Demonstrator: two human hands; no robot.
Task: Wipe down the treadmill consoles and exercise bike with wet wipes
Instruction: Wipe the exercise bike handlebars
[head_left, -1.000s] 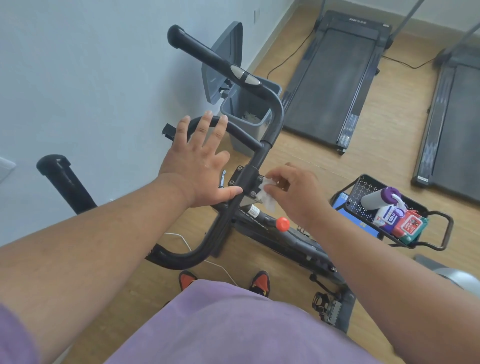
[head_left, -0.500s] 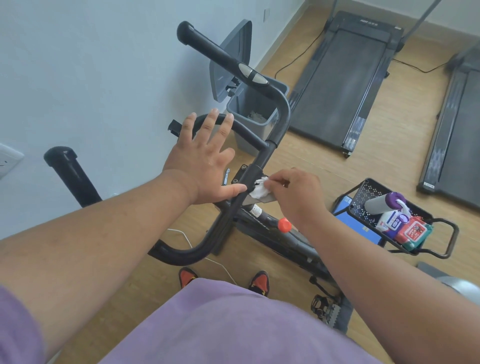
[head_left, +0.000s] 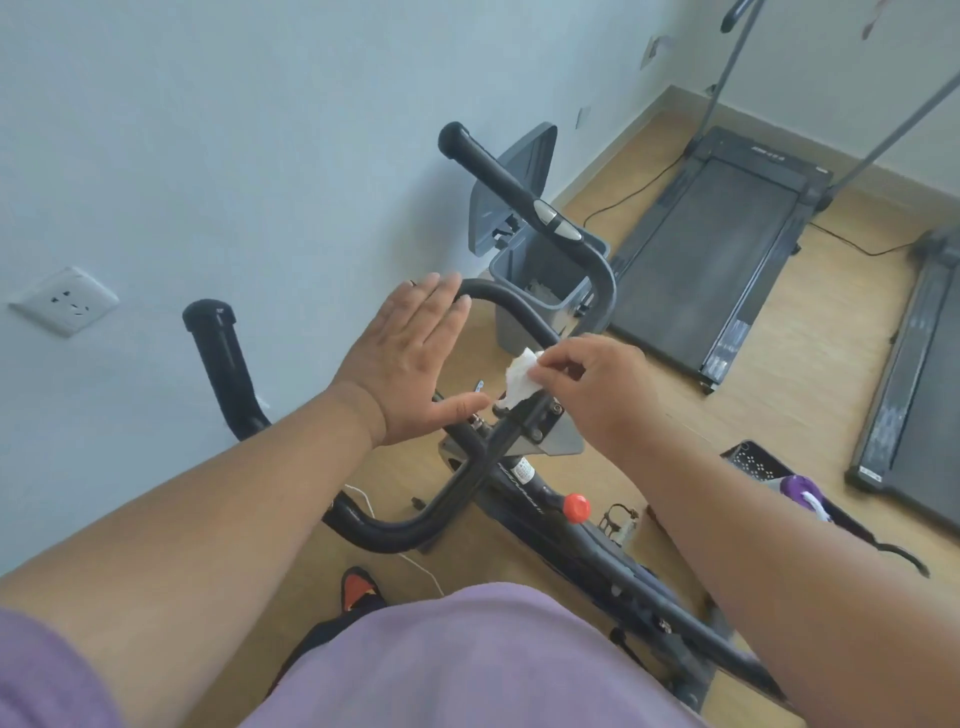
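Two hands at frame centre: right hand (head_left: 597, 389) pinched a white wet wipe (head_left: 521, 382) against the exercise bike (head_left: 524, 467) handlebar stem; left hand (head_left: 410, 374) flat, open, empty, thumb touching the bar.

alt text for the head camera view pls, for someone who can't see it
Seen from above, a person's right hand presses a white wipe to the centre of a black exercise bike's handlebars, while the left hand hovers open beside it. A grey bin and two treadmills stand behind.
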